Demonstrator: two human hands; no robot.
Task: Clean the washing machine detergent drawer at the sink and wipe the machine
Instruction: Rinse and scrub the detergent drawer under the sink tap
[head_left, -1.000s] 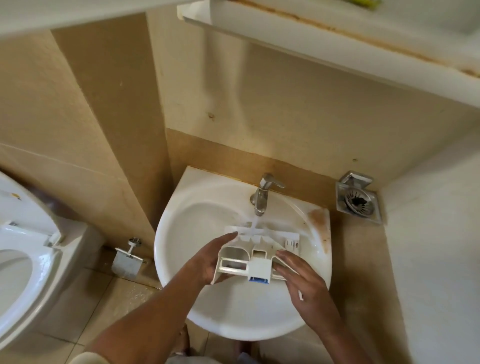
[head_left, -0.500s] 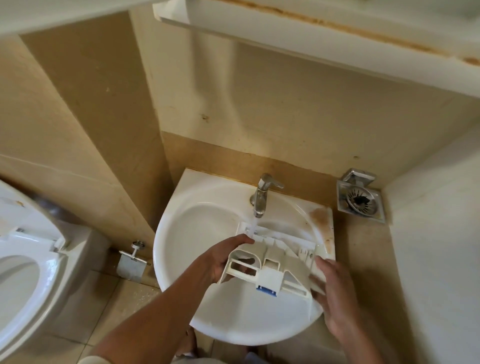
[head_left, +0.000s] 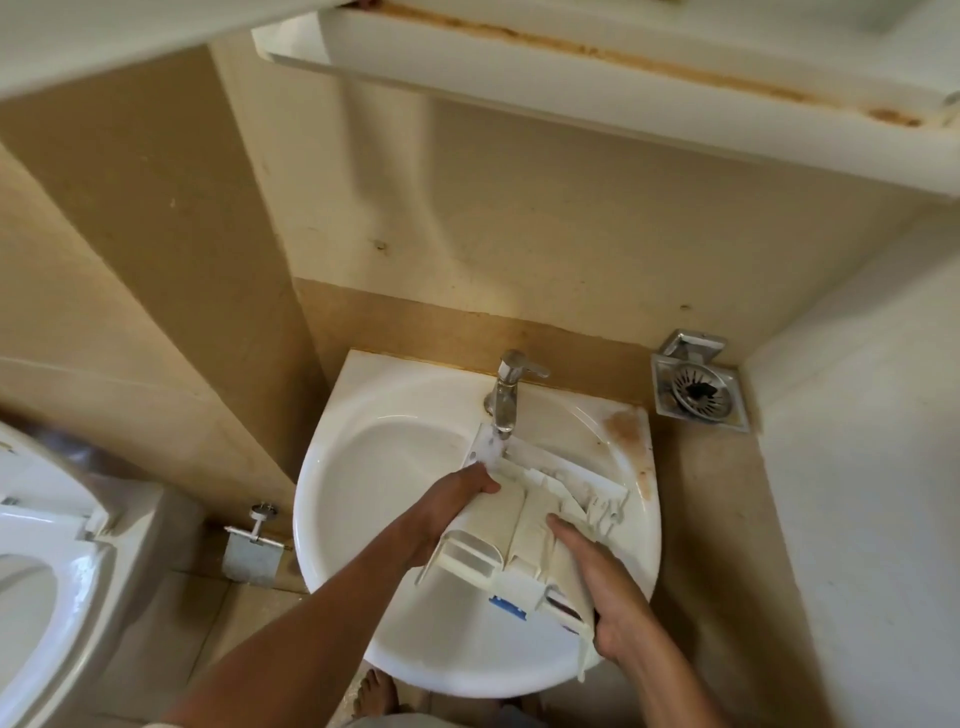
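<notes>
My left grip (head_left: 457, 499) and right grip (head_left: 608, 587) both clasp the detergent drawer (head_left: 519, 519) under the running tap (head_left: 506, 395). Wet plastic may slip and strike the sink (head_left: 322, 519).

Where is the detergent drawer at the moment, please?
The detergent drawer is at lower centre of the head view, held over the sink under the running tap, left hand gripping its left side, right hand its right.
</notes>
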